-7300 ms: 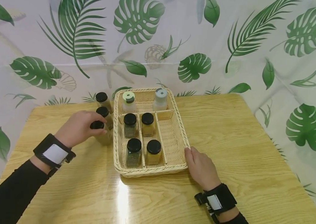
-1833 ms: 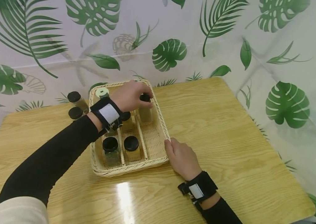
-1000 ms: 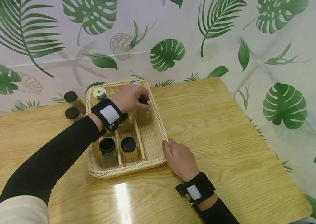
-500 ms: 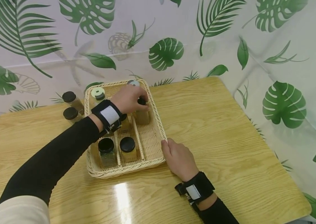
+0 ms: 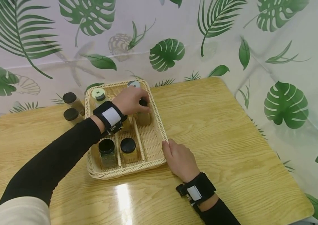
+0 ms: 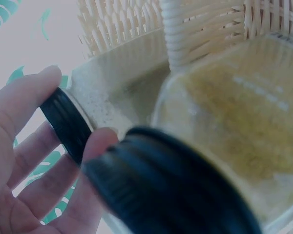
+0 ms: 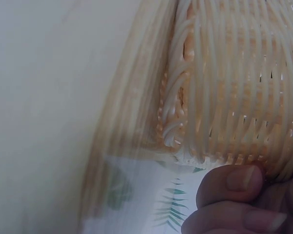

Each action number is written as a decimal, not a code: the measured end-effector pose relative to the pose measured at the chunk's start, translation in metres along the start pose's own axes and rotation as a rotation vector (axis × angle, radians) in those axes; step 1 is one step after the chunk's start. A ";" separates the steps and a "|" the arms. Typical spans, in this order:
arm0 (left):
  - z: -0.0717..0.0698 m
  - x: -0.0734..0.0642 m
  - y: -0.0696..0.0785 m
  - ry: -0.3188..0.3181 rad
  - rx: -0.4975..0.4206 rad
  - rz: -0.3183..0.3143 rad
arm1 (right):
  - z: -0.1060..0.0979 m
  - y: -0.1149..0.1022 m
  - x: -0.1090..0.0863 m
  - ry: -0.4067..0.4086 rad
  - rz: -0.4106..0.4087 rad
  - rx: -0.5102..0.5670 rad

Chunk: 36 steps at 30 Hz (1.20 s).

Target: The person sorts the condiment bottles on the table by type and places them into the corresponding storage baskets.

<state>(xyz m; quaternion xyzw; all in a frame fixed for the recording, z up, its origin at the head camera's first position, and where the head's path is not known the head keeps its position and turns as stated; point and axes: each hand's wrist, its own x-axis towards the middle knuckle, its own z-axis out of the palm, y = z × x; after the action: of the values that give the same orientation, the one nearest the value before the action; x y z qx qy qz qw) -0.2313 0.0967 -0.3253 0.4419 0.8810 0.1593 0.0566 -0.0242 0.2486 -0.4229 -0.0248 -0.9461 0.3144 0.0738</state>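
Observation:
My left hand [image 5: 130,100] holds a spice jar [image 5: 144,118] by its black lid. The jar stands upright in the back part of the wicker basket's [image 5: 130,169] right-hand compartment. Seen from the left wrist, fingertips rest around that black lid [image 6: 66,124]; a jar of yellow powder [image 6: 244,126] stands close by. At the basket's front right corner, my right hand [image 5: 181,159] grips the rim. In the right wrist view, the right-hand fingers [image 7: 229,185] curl against the woven wall [image 7: 229,83].
Left of the basket stand two black-lidded jars [image 5: 70,97]. The basket also holds a dark-herb jar [image 5: 108,153], a yellow-powder jar [image 5: 129,150], and pale-capped bottles [image 5: 98,93] at the back. A wooden table [image 5: 218,140] lies beneath, with a leaf-patterned cloth [image 5: 175,25] behind.
Since the earliest frame, my left hand has brought a jar from left of the basket into its right compartment. Over the last second it has barely moved; the right hand stays on the rim.

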 end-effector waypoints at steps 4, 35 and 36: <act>0.001 -0.001 0.000 0.011 -0.006 0.001 | 0.000 0.000 0.000 -0.007 0.003 0.002; -0.020 -0.030 -0.007 0.039 -0.016 0.062 | 0.001 -0.003 0.001 -0.013 0.004 -0.034; -0.022 -0.033 -0.007 0.052 -0.021 0.065 | 0.001 -0.003 0.001 -0.013 0.007 -0.033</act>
<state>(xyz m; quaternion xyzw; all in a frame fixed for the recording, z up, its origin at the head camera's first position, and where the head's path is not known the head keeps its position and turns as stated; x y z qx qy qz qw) -0.2224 0.0617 -0.3084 0.4655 0.8655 0.1817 0.0331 -0.0248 0.2463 -0.4218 -0.0274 -0.9515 0.2994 0.0660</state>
